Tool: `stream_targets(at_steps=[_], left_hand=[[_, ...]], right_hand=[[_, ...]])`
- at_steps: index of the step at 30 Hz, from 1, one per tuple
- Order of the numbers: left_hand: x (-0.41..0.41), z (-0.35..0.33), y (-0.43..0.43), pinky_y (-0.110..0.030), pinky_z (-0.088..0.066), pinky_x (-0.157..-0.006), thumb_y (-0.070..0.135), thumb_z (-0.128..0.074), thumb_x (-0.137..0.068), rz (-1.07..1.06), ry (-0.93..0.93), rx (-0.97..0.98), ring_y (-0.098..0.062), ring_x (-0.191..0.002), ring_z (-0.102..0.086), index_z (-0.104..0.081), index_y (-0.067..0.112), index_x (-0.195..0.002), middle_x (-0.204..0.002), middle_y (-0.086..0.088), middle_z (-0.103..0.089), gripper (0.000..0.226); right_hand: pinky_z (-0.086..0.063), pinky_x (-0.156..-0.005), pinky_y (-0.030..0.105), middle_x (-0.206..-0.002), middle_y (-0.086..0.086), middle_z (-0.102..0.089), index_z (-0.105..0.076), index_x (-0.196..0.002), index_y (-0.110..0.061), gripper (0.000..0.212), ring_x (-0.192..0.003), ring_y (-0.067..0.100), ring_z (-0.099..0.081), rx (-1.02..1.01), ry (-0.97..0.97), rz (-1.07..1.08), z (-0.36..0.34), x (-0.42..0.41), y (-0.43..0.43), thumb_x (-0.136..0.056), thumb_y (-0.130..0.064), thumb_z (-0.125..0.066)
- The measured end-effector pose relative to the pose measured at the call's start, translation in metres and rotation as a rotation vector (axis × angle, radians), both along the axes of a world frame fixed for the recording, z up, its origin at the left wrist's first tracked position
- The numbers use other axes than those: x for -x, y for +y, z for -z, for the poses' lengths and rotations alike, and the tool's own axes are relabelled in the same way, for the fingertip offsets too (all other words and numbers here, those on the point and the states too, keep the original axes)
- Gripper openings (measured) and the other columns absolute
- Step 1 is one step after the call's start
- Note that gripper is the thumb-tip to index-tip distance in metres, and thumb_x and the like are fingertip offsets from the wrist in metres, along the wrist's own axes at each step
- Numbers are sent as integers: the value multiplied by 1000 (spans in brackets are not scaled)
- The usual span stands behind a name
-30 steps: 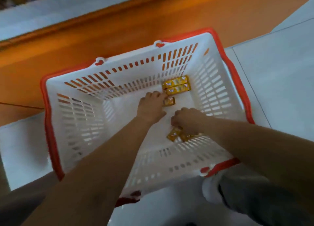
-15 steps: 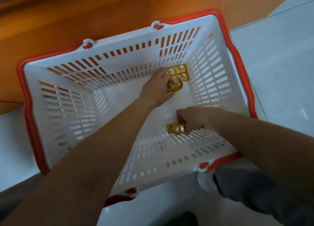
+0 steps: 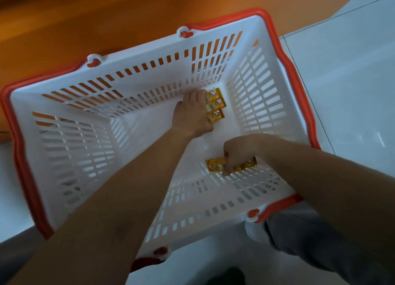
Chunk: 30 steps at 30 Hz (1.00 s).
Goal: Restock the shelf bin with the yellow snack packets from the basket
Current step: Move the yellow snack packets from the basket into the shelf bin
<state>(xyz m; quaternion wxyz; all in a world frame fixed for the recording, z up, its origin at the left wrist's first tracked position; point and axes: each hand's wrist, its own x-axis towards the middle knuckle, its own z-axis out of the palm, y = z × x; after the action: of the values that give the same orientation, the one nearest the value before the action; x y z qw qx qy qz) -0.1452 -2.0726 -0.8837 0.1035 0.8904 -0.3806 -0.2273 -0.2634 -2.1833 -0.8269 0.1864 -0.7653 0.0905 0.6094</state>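
Note:
A white slotted basket (image 3: 70,147) with a red rim stands on the floor below me. Three yellow snack packets (image 3: 216,105) lie stacked side by side at its far right corner. My left hand (image 3: 191,113) lies over their left ends, its fingers curled onto them. Nearer to me, my right hand (image 3: 237,152) grips a small bunch of yellow packets (image 3: 214,164) just above the basket floor by the near wall. The shelf bin is out of view.
An orange-brown surface (image 3: 106,17) runs behind the basket. Pale floor tiles (image 3: 352,75) extend to the right. My grey trouser leg (image 3: 310,242) is beside the basket's near right corner.
My left hand has slid farther onto the stacked packets at the far corner. My right hand has closed more firmly round its packets. The view has shifted slightly over the basket.

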Motion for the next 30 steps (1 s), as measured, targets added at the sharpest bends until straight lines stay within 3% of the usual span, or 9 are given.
stream_targets(at_steps=[4,9,12,15,18,21,23,26,30], left_hand=[[-3,-6,33,-46,-48,-94,53,-79,-58,-135,80,-67,-33,-124,-45,-33,15,-140,-135,-11,-46,102],[-3,-32,72,-39,-52,-88,59,-80,-62,-710,585,-6,-30,-121,-56,-33,15,-150,-139,-10,-52,109],[0,-63,84,-37,-56,-76,51,-82,-75,-941,866,144,-27,-110,-63,-38,15,-149,-135,-11,-56,93],[4,-115,85,-47,-61,-86,48,-82,-68,-947,1017,294,-29,-102,-69,-48,14,-144,-124,-12,-66,89],[8,-174,88,-53,-61,-87,37,-80,-74,-870,1058,434,-30,-100,-73,-59,18,-132,-114,-10,-74,65],[11,-233,96,-53,-59,-90,23,-75,-87,-853,990,529,-29,-104,-71,-64,19,-121,-113,-10,-74,35],[15,-271,103,-48,-60,-88,24,-76,-84,-873,931,605,-28,-104,-72,-67,20,-115,-110,-9,-75,33],[21,-322,116,-36,-60,-64,34,-76,-69,-892,871,781,-28,-88,-74,-70,18,-110,-100,-10,-77,44],[25,-379,139,-33,-56,-56,31,-80,-67,-885,773,965,-27,-73,-73,-76,20,-94,-86,-11,-75,29]], right_hand=[[-52,-68,29,-96,-1,-66,-62,-111,-16,60,-83,13,-64,3,-108,192,-2,-6,-1,-70,-58,-77],[-54,-59,26,-88,4,-70,-66,-100,-12,44,-76,18,-68,-44,-258,686,-11,-21,2,-77,-49,-77],[-48,-63,31,-86,8,-60,-66,-102,-13,25,-76,22,-59,-381,-288,1251,-33,-25,11,-89,-35,-70],[-49,-73,38,-98,16,-63,-66,-112,-11,26,-85,27,-62,-643,-354,1568,-68,-26,29,-98,-31,-57],[-55,-83,47,-121,17,-69,-63,-128,-8,41,-108,36,-68,-871,-426,1625,-110,-25,53,-104,-35,-43],[-58,-75,41,-118,15,-71,-66,-124,-9,40,-105,34,-70,-935,-524,1688,-166,-28,76,-104,-33,-42],[-58,-67,33,-113,12,-74,-67,-122,-9,35,-98,27,-73,-949,-601,1691,-204,-31,92,-103,-30,-47],[-57,-67,32,-107,10,-75,-69,-116,-12,26,-93,24,-74,-978,-720,1611,-257,-33,111,-100,-26,-54],[-58,-85,46,-109,13,-74,-69,-117,-10,27,-102,30,-71,-987,-819,1494,-312,-30,129,-96,-23,-60]])
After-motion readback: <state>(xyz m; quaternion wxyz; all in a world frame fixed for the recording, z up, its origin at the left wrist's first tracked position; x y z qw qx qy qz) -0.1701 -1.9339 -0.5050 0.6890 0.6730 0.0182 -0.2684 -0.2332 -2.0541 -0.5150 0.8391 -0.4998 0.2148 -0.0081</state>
